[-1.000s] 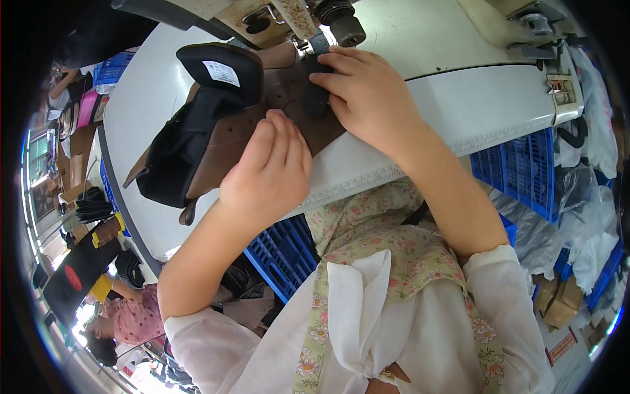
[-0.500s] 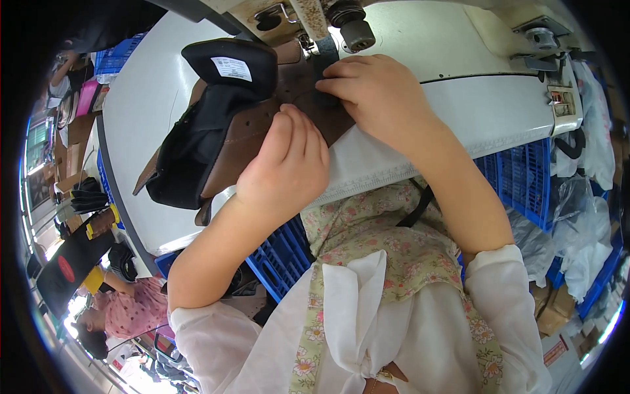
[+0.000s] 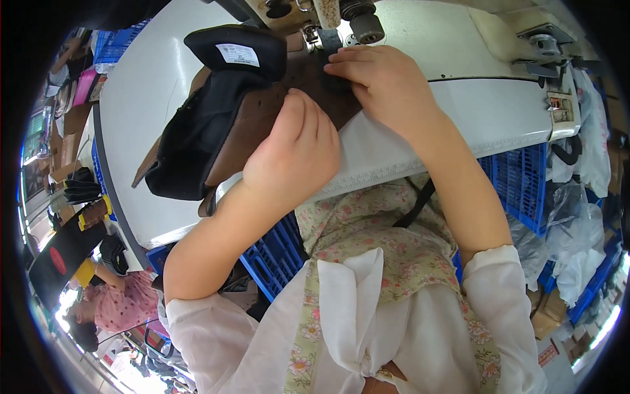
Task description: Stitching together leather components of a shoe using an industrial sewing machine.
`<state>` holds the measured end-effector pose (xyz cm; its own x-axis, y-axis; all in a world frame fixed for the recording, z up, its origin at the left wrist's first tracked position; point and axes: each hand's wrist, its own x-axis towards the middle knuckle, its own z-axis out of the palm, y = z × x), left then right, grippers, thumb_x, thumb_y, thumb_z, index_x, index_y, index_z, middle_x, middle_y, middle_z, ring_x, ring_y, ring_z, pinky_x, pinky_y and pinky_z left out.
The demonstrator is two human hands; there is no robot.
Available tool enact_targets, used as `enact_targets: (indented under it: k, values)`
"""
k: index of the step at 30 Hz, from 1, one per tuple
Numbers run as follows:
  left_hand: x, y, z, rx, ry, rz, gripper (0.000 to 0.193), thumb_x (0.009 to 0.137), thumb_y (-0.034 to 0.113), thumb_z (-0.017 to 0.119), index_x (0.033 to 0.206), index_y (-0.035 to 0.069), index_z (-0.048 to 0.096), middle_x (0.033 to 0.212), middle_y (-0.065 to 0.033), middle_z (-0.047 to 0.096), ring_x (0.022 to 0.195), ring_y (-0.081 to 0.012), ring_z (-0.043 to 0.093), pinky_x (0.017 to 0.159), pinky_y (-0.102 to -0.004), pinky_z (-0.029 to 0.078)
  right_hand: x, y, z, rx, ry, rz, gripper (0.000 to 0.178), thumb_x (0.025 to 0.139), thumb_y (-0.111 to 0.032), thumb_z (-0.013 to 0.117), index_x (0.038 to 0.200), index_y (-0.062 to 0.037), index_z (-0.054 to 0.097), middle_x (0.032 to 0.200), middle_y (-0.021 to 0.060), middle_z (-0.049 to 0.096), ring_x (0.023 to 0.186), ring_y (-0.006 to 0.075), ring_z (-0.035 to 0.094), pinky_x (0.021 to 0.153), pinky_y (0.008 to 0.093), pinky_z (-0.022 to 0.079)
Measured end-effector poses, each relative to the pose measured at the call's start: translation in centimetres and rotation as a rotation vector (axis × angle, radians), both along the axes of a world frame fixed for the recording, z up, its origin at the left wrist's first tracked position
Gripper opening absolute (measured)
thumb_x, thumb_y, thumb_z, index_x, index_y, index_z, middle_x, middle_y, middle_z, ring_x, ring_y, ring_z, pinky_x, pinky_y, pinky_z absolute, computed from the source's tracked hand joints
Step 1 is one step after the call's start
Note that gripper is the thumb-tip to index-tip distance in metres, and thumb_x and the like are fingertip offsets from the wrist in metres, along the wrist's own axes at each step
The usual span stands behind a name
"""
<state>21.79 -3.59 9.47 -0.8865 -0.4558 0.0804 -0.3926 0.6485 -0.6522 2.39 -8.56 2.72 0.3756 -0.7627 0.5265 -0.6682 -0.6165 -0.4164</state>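
A brown shoe upper with black lining lies on the white sewing table, its far edge under the presser foot of a sewing machine. Its padded black tongue carries a white label and points left. My left hand is closed, fingertips pinched on the near brown part; the thumb is hidden. My right hand is closed on a dark strip beside the foot, its fingers bent over the strip and the upper. The strip runs up to the needle area.
The machine's black knob hangs just beyond my right hand. A ruler scale runs along the table's front edge. Blue crates stand below, with plastic bags at right. Another person sits at far left.
The shoe upper has shifted slightly away from me, toward the machine. Both hands keep their hold, and my left hand has moved a little to the right. The whole view has shifted slightly.
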Motion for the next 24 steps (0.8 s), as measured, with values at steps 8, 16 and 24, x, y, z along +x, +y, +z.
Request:
enact_targets:
  k: [8, 16, 24]
  values:
    - [0.1, -0.2, -0.2, 0.011, 0.031, 0.017, 0.031, 0.071, 0.015, 0.06, 0.094, -0.004, 0.07, 0.094, -0.014, 0.07, 0.1, -0.0267, 0.064, 0.099, -0.0362, 0.045, -0.2, -0.3, 1.1, -0.018, 0.092, 0.046, 0.027, 0.076, -0.007, 0.065, 0.099, -0.0141, 0.077, 0.104, 0.0043, 0.073, 0.098, 0.0234, 0.068, 0.088, 0.0376, 0.052]
    - [0.5, -0.4, -0.2, -0.011, 0.004, -0.013, 0.033, 0.07, 0.015, 0.06, 0.095, -0.004, 0.07, 0.094, -0.012, 0.069, 0.099, -0.0244, 0.064, 0.097, -0.0341, 0.046, -0.9, -1.5, 0.8, 0.164, -0.068, 0.059, 0.028, 0.075, -0.003, 0.061, 0.094, -0.0135, 0.078, 0.102, 0.005, 0.073, 0.093, 0.0276, 0.068, 0.085, 0.0393, 0.054]
    - [0.7, -0.4, -0.4, -0.015, 0.024, -0.03, 0.034, 0.069, 0.015, 0.06, 0.095, -0.005, 0.07, 0.094, -0.0118, 0.069, 0.099, -0.0244, 0.064, 0.097, -0.0341, 0.046, -0.8, -2.0, 0.3, 0.15, -0.025, 0.075, 0.03, 0.075, -0.003, 0.06, 0.097, -0.0139, 0.078, 0.105, 0.0057, 0.073, 0.097, 0.0271, 0.068, 0.088, 0.0387, 0.054]
